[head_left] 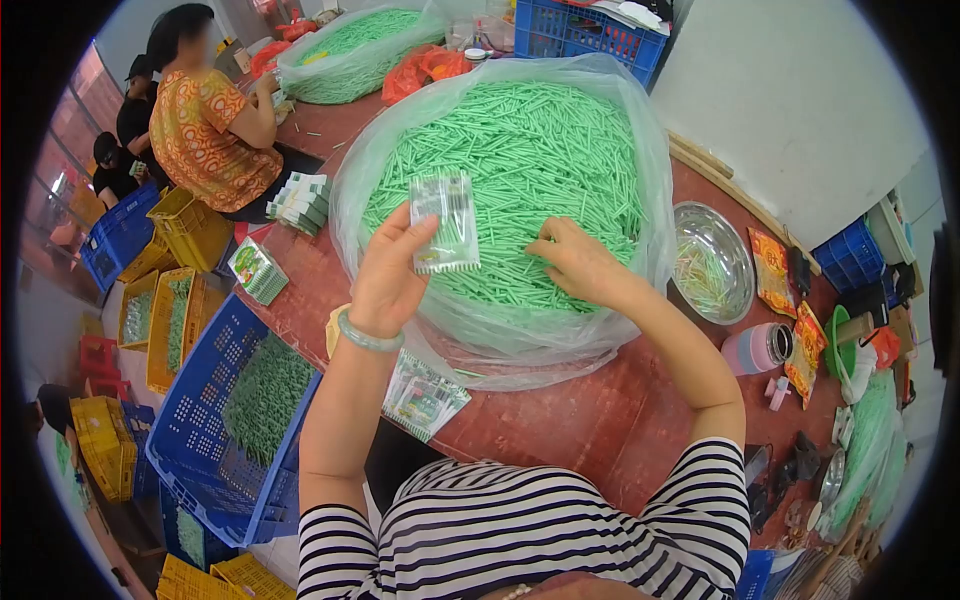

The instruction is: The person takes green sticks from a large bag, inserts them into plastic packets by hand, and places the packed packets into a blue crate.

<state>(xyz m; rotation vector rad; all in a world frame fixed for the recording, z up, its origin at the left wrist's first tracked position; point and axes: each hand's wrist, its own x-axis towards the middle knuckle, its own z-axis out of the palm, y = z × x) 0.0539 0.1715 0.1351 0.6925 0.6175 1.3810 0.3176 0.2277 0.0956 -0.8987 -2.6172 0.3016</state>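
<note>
Between the thumb and fingers of my left hand (pixel 393 268) is a small clear-and-silver packet (pixel 445 225), held upright above a heap of thin green sticks (pixel 520 150). The heap fills a large clear plastic bag (pixel 350 180) on the red table. My right hand (pixel 577 262) reaches into the sticks at the heap's near side, its fingers curled down among them. Whether it grips any sticks is hidden. Below my left forearm, a stack of flat printed packets (pixel 425 396) lies at the table's edge.
A steel bowl (pixel 735 262) with a few sticks, orange packets (pixel 770 275) and a pink jar (pixel 757 350) stand right. Packet bundles (pixel 300 203) lie left. A blue crate (pixel 190 440) stands by the table's left edge. A co-worker in orange (pixel 205 130) sits far left.
</note>
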